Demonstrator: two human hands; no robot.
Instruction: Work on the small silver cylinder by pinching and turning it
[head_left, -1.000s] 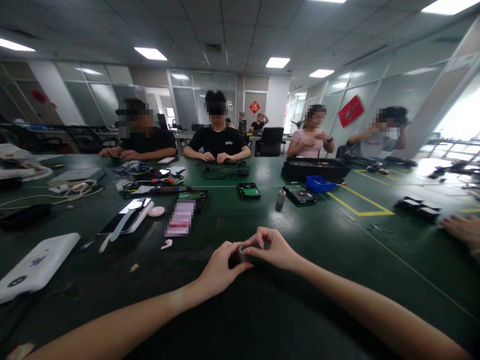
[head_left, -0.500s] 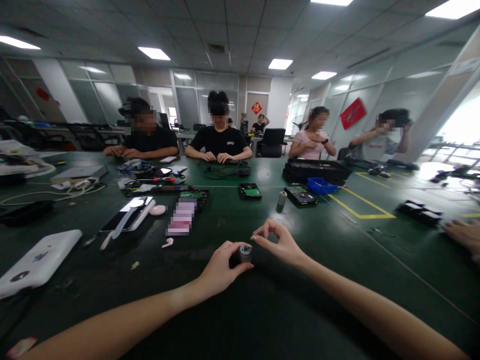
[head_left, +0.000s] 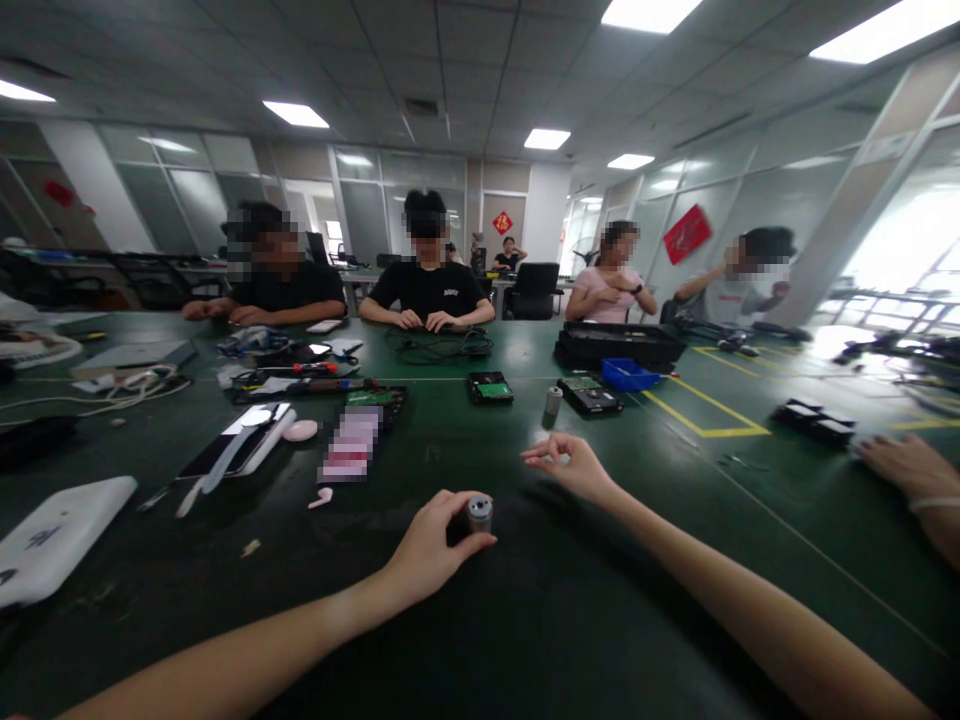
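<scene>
My left hand [head_left: 431, 545] grips a small silver metal cylinder [head_left: 479, 512] that stands on the dark green table [head_left: 570, 620]. My right hand [head_left: 568, 463] hovers a little beyond and to the right of the cylinder, apart from it. Its thumb and forefinger are pinched together; whether they hold something tiny is not visible.
Another small cylinder [head_left: 553, 401] stands farther out. Circuit boards [head_left: 490, 388], a blue bin [head_left: 628, 374], a black tray [head_left: 619, 343], cables, a phone [head_left: 238, 448], a white earbud [head_left: 321, 497] and a white box [head_left: 52, 536] lie around. Several people sit opposite. Another person's hand [head_left: 904, 468] rests at right.
My right hand has lifted off the top of the cylinder and drawn away, forward and to the right, fingers still pinched. My left hand keeps its grip on the cylinder.
</scene>
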